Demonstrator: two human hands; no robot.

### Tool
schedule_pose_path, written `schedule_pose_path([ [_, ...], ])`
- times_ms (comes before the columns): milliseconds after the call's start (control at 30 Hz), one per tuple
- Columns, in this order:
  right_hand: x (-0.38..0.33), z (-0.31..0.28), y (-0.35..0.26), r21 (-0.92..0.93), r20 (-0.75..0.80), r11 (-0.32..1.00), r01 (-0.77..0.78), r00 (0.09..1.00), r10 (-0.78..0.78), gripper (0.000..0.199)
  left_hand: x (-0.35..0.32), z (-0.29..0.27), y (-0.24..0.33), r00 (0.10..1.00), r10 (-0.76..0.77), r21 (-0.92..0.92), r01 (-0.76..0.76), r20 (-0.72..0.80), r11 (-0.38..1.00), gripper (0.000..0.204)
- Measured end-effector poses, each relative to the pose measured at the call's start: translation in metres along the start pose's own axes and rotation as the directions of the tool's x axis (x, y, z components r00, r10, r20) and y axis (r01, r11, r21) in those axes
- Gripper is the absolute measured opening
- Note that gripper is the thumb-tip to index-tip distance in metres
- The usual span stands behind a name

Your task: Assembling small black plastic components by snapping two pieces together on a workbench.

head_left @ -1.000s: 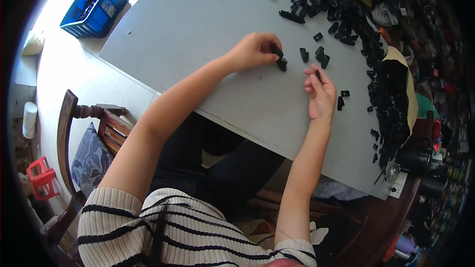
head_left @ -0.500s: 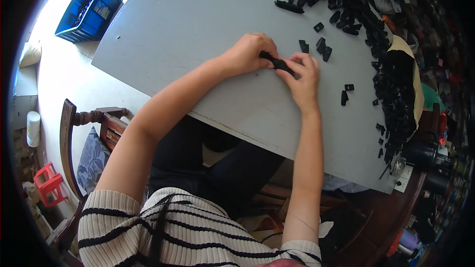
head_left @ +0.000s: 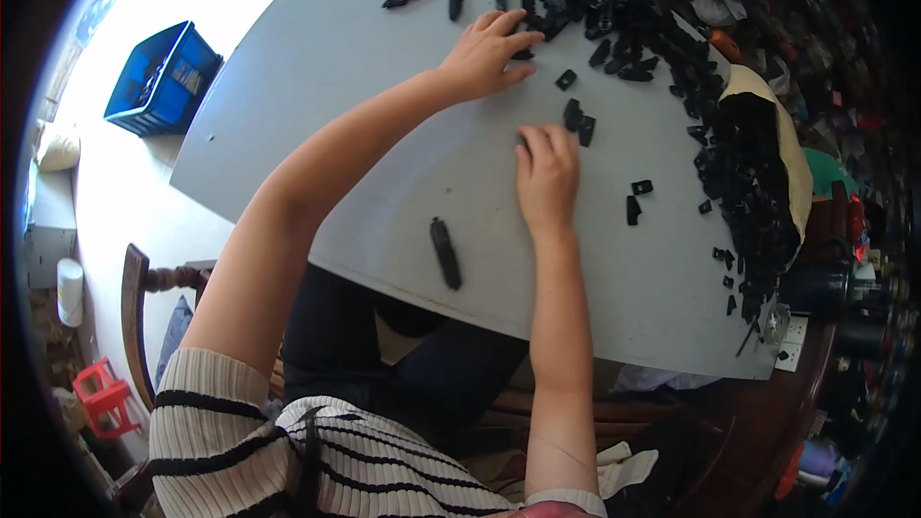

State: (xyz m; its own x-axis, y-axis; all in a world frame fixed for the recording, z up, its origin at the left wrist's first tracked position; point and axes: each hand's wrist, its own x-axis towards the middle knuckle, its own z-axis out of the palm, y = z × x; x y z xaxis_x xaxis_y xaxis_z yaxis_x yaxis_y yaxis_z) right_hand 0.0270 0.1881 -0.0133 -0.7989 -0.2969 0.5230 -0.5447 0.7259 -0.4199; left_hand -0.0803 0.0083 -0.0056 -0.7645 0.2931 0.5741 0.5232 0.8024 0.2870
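Note:
A long black plastic part (head_left: pixel 445 254) lies by itself near the table's front edge, apart from both hands. My left hand (head_left: pixel 484 59) reaches to the front of the black pile, fingers spread, with a dark piece partly hidden under the fingertips. Lower and to the right, my right hand (head_left: pixel 549 177) has its fingers curled, a small black plastic piece (head_left: pixel 523 142) showing at the thumb and fingertips. Just beside its knuckles lie two small black pieces (head_left: pixel 586 130). Another small piece with a hole (head_left: pixel 566 80) sits between that hand and the pile.
A big heap of black plastic parts (head_left: pixel 743 182) runs along the right side of the grey table (head_left: pixel 365 163). More long parts (head_left: pixel 455 2) lie at the far edge. Blue crates (head_left: pixel 165 82) and a red stool (head_left: pixel 106 398) stand on the floor at left.
The long black part both hands were holding now lies on the table. My left hand has moved away to the pile, and my right hand has closed at the small pieces. The view has shifted.

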Motion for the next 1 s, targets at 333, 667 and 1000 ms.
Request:
schedule_pose_path([
  [333, 0.003, -0.005, 0.005, 0.342, -0.089, 0.935, -0.097, 0.987, 0.135, 0.023, 0.071, 0.057, -0.003, 0.93, -0.335, 0.257, 0.291, 0.149, 0.921, 0.044],
  [667, 0.002, -0.018, 0.019, 0.893, 0.375, -0.016, -0.451, 0.723, 0.58, 0.025, -0.037, -0.037, 0.023, 0.943, 0.297, 0.19, -0.323, 0.153, 0.927, 0.036],
  [1000, -0.004, -0.032, 0.01, 0.818, 0.413, 0.123, -0.562, 0.723, 0.555, 0.034, -0.087, -0.061, 0.052, 0.953, 0.276, -0.012, -0.277, 0.128, 0.961, 0.023],
])
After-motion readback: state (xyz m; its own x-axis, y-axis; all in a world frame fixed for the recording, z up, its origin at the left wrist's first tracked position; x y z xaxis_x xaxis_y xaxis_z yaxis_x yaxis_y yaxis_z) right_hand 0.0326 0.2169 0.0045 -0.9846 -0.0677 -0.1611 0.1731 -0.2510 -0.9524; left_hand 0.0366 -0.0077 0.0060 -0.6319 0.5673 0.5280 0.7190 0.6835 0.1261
